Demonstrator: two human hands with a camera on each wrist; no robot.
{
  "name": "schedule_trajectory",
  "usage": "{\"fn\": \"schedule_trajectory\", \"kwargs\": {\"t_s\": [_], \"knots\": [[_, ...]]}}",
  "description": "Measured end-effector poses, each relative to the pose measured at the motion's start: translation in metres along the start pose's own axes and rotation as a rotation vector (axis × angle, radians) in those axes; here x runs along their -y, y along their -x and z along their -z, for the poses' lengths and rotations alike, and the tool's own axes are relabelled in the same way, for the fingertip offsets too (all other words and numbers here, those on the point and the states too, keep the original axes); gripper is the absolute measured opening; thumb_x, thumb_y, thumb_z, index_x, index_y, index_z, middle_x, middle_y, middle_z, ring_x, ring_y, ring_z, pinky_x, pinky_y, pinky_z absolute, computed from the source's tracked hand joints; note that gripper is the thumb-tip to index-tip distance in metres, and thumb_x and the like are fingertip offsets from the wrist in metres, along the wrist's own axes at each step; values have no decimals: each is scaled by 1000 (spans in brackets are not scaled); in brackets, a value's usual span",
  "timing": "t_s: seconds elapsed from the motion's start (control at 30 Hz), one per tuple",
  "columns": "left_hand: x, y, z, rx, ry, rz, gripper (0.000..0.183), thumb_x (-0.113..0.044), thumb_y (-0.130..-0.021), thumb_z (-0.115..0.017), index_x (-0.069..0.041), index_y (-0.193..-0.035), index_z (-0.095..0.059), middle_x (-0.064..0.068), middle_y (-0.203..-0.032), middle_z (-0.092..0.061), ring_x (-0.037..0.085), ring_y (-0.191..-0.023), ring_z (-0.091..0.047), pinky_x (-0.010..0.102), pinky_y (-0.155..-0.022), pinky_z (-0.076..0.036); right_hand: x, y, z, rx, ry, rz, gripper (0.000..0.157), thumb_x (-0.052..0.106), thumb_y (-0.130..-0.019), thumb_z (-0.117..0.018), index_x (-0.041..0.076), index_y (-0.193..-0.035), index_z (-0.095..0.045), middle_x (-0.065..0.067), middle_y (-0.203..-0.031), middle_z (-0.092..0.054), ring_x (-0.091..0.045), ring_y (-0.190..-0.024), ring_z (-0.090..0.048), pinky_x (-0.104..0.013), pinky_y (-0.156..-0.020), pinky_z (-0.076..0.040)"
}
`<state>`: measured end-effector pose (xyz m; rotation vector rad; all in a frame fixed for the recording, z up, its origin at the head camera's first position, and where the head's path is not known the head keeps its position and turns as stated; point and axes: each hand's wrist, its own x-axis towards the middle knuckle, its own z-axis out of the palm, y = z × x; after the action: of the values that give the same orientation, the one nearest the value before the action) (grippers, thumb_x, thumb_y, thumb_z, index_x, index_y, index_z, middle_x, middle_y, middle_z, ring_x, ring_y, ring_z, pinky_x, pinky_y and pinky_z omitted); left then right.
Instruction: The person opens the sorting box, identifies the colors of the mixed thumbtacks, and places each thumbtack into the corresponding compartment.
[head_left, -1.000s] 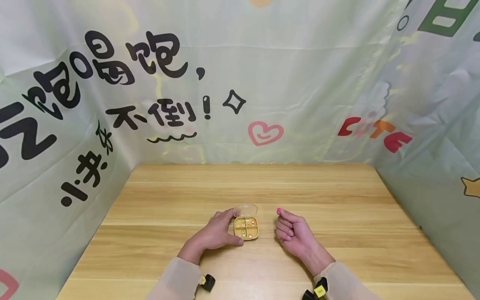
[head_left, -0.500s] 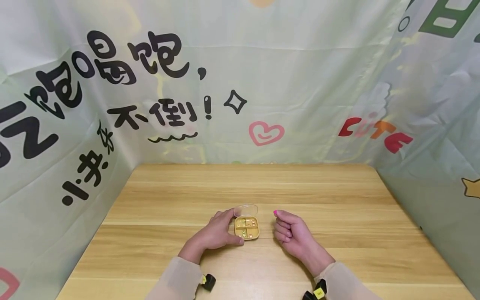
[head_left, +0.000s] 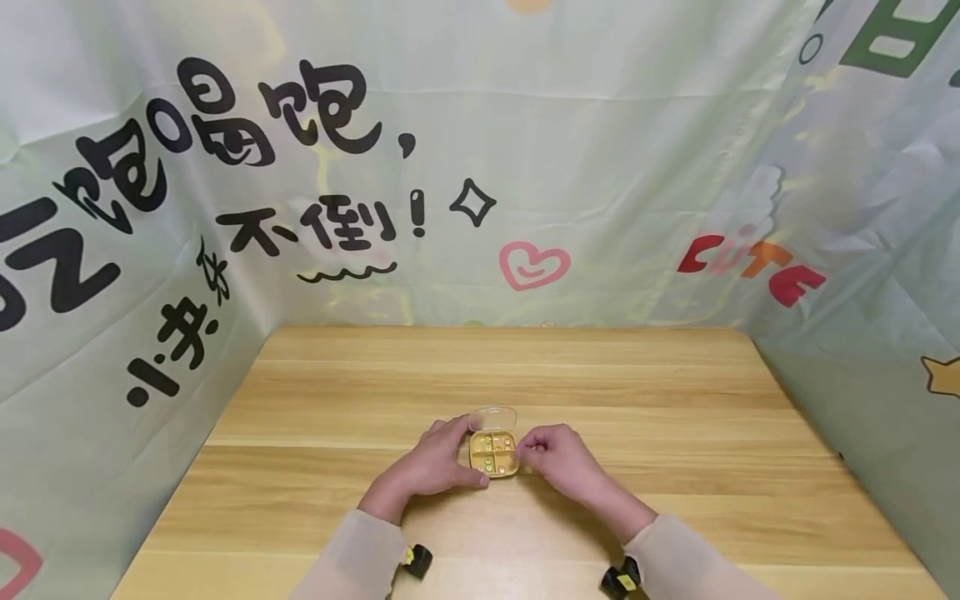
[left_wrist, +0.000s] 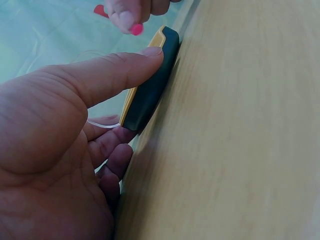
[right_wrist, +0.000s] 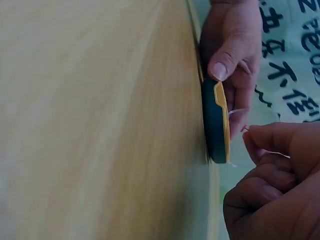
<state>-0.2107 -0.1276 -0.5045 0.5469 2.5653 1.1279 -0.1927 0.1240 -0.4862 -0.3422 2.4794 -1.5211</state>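
A yellow pill box [head_left: 492, 455] with four compartments lies on the wooden table, its clear lid [head_left: 493, 419] raised at the back. Small light-coloured pieces sit in several compartments. My left hand [head_left: 429, 467] holds the box from the left, thumb on the front edge and fingers behind; the dark green outer side [left_wrist: 152, 92] shows in the left wrist view. At the box's right edge, my right hand [head_left: 558, 460] pinches a small bright pink piece [right_wrist: 244, 128] between thumb and forefinger, the other fingers curled in. Its exact kind is too small to tell.
The wooden table [head_left: 637, 375] stretches behind and to both sides of the hands. Printed cloth walls [head_left: 622, 167] with lettering and drawings enclose its back and sides. A small black device [head_left: 418, 561] sits at the left wrist, another [head_left: 621, 579] at the right.
My right hand has moved left from beside the box to its right edge and turned palm down, with the pink piece still pinched. The left hand and the box stay in place.
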Motion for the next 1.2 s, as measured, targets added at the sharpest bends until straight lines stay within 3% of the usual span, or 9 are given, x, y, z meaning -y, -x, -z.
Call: {"fn": "schedule_trajectory", "kwargs": {"t_s": [0.17,0.3,0.53,0.67,0.8,0.9,1.0,1.13,1.2], "knots": [[0,0,0,-3,-2,-9,87,-44,-78,-91,-16,-150,-51,3,-150,-57,24,-130,-45,56,-112,-38,6,0,-6,12,310,134,11,11,-95,-73,13,-85,-78,7,-67,-65,-4,-55,-49,-23,-51,-42],[-1,0,0,0,-3,-11,82,-44,-78,-91,-18,-146,-53,2,-147,-58,24,-128,-45,56,-111,-39,11,-1,-9,-8,523,213,11,11,-94,-73,16,-85,-79,13,-68,-65,-1,-58,-50,-24,-57,-45],[-1,0,0,4,-11,-8,83,-44,-79,-91,-18,-147,-52,2,-149,-57,24,-129,-45,55,-111,-38,13,-1,-9,-29,640,281,8,11,-91,-76,15,-88,-82,10,-74,-71,1,-61,-50,-24,-61,-47],[-1,0,0,1,-12,-11,84,-43,-78,-91,-18,-148,-51,3,-150,-57,24,-128,-45,55,-112,-38,12,-1,-7,-46,571,227,10,11,-94,-72,14,-88,-80,10,-70,-68,-1,-59,-50,-24,-58,-45],[-1,0,0,-4,-7,-17,87,-43,-77,-92,-17,-150,-50,3,-151,-57,24,-128,-46,55,-113,-37,10,-6,-2,-138,397,103,10,13,-96,-70,13,-91,-78,9,-69,-64,-7,-59,-51,-26,-56,-44],[0,0,0,-6,-1,-17,88,-43,-77,-92,-19,-151,-50,2,-151,-57,23,-128,-46,55,-113,-37,8,-13,2,-215,249,26,11,14,-98,-70,9,-102,-79,5,-71,-61,-10,-60,-50,-26,-56,-42],[1,0,-1,-5,3,-17,87,-43,-77,-92,-20,-151,-50,1,-151,-57,23,-127,-46,55,-112,-37,6,-18,4,-221,111,-34,22,18,-100,-68,8,-118,-77,-1,-73,-57,-14,-63,-48,-26,-56,-40],[1,0,-1,-2,-5,-18,92,-44,-78,-91,-19,-155,-47,2,-154,-55,24,-130,-45,56,-114,-36,1,-21,5,-160,-34,-57,26,22,-104,-65,9,-124,-76,-6,-100,-74,-21,-96,-66,-36,-84,-54],[0,1,0,1,-11,-16,97,-44,-78,-91,-17,-158,-43,3,-157,-53,26,-134,-45,57,-116,-36,-1,-21,5,-135,-75,-47,25,24,-105,-64,8,-118,-78,-6,-115,-77,-23,-116,-67,-45,-103,-51]]}}
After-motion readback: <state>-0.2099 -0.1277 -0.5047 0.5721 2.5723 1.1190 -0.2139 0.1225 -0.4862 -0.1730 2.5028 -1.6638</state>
